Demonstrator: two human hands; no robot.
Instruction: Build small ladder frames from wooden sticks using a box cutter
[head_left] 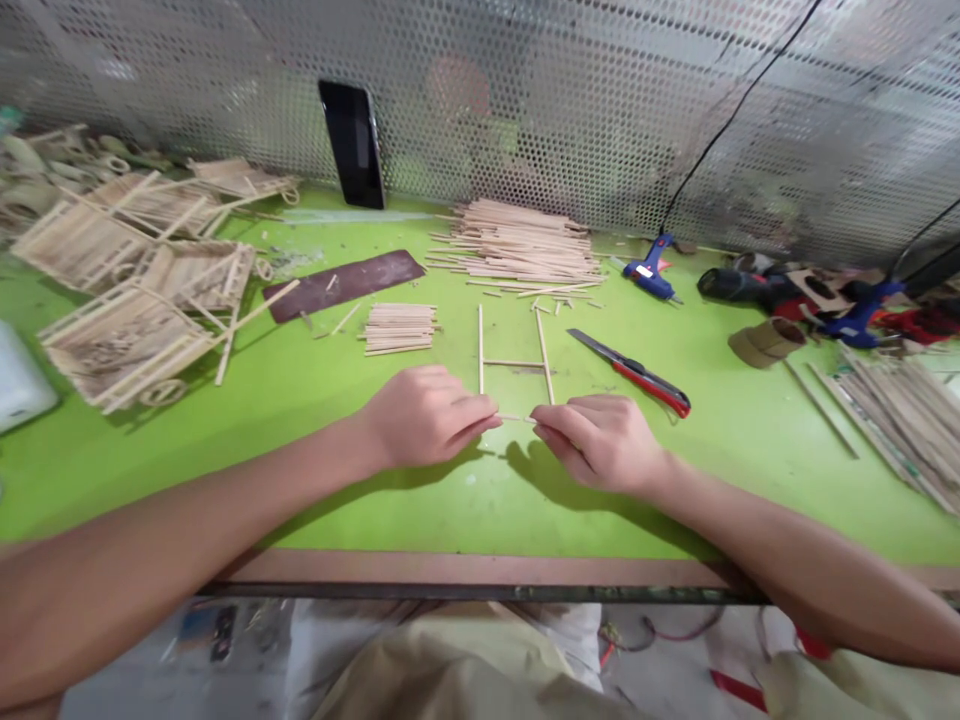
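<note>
My left hand (426, 415) and my right hand (600, 438) meet low over the green table (300, 420), each pinching one end of a short thin wooden stick (516, 418). Right behind them lies a small frame (514, 358) of two long sticks joined by a crosspiece. A small stack of cut sticks (399, 328) lies to its left, and a large pile of long sticks (521, 250) sits farther back.
A red-handled utility knife (634, 373) lies right of the frame, a blue glue gun (651, 272) behind it. Several wooden stick carts (142, 290) crowd the left. A dark sanding strip (345, 283), a leaning phone (352, 143), more sticks (896, 415) and tools (817, 295) sit around.
</note>
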